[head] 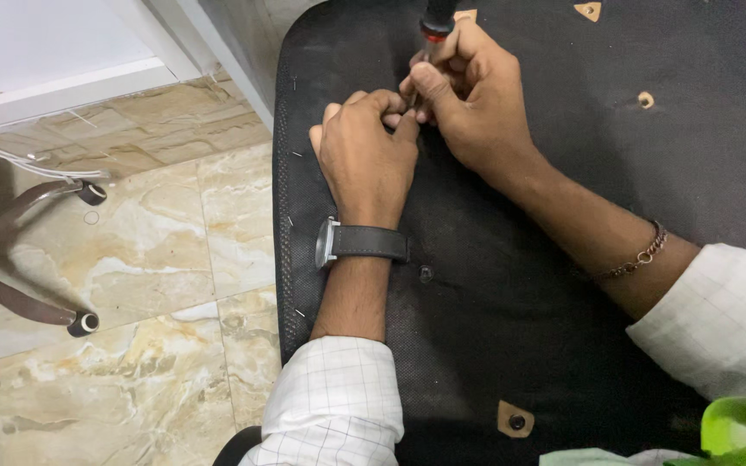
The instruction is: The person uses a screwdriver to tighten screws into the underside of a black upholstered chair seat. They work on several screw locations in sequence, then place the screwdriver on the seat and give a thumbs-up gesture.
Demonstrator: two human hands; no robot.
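We see a screwdriver with a black handle and a red collar, standing nearly upright, tip down on the black fabric underside of an upturned chair seat. That seat lies flat, with wooden patches showing at its bolt holes.

Marbled beige floor tiles, chair base legs with castors, white cable, white wall panel
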